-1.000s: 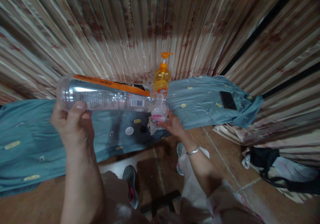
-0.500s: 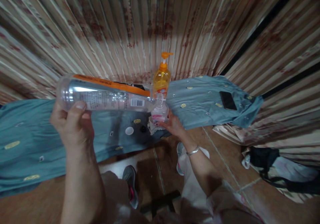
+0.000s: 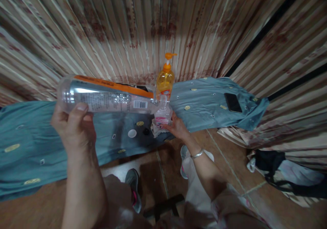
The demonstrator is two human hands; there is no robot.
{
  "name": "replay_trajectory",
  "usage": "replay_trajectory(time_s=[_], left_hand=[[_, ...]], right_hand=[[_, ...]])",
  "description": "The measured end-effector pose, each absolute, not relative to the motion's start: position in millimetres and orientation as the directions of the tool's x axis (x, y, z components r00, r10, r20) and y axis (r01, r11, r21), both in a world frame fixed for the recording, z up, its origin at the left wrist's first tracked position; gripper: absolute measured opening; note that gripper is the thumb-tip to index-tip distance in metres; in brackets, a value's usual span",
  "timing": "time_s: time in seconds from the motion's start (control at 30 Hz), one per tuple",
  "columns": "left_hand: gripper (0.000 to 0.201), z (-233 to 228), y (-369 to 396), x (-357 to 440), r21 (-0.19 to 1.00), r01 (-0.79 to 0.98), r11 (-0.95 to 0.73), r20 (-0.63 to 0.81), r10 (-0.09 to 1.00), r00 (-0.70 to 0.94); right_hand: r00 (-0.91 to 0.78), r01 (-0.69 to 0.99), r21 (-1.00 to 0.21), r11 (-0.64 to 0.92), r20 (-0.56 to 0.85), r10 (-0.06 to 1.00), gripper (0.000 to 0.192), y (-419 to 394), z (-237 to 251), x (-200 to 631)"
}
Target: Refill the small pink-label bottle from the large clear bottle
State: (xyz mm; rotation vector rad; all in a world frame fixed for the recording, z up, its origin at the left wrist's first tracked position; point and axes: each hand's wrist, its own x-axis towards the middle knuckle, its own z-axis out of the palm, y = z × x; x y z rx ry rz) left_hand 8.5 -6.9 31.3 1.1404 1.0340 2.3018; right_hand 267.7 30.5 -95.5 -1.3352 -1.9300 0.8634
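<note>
My left hand (image 3: 76, 123) is closed round the base end of a large clear plastic bottle (image 3: 109, 97) with an orange and silver label. The bottle lies nearly level in the air, its neck to the right, at the mouth of a smaller clear bottle (image 3: 163, 115) with a pink label. My right hand (image 3: 177, 126) grips that small bottle from its right side. A crumpled cloth (image 3: 156, 130) shows under the small bottle. Just behind stands an orange pump bottle (image 3: 165, 80). A white cap (image 3: 132, 133) and a dark cap (image 3: 146, 131) lie to the left of the cloth.
A blue-green patterned cloth (image 3: 199, 106) covers the long surface before me. A black phone (image 3: 232, 102) lies on its right part. Pleated curtains (image 3: 143, 24) hang behind. On the tiled floor at right is a dark bag-like heap (image 3: 293, 174).
Almost nothing differs. The large bottle and my left hand have shifted up by a hair; my right hand and the small bottle stay in place.
</note>
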Motion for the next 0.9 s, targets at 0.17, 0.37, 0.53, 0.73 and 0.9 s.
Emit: replay_trajectory(time_s=[0.17, 0.37, 0.53, 0.73, 0.9], left_hand=[[0.027, 33.3, -6.9, 9.8, 0.741, -0.002, -0.672, 0.537, 0.594, -0.599], [0.025, 31.9, -6.6, 9.0, 0.759, 0.058, -0.648, 0.554, 0.597, -0.580], [0.029, 30.0, -6.7, 7.6, 0.762, 0.048, -0.646, 0.548, 0.604, -0.578], [0.028, 33.3, -6.9, 10.4, 0.757, 0.017, -0.653, 0.537, 0.607, -0.586], [0.025, 33.5, -7.0, 10.8, 0.752, 0.009, -0.659, 0.531, 0.598, -0.601]], right_hand=[[-0.285, 0.530, -0.802, 0.277, 0.139, 0.948, 0.066, 30.3, -94.8, 267.6], [-0.293, 0.523, -0.809, 0.268, 0.125, 0.948, 0.066, 29.4, -93.4, 267.0], [-0.288, 0.542, -0.792, 0.282, 0.140, 0.947, 0.065, 29.7, -95.9, 267.4], [-0.293, 0.527, -0.796, 0.299, 0.160, 0.943, 0.071, 29.4, -96.6, 267.0], [-0.295, 0.525, -0.794, 0.307, 0.169, 0.940, 0.072, 28.9, -95.8, 266.9]])
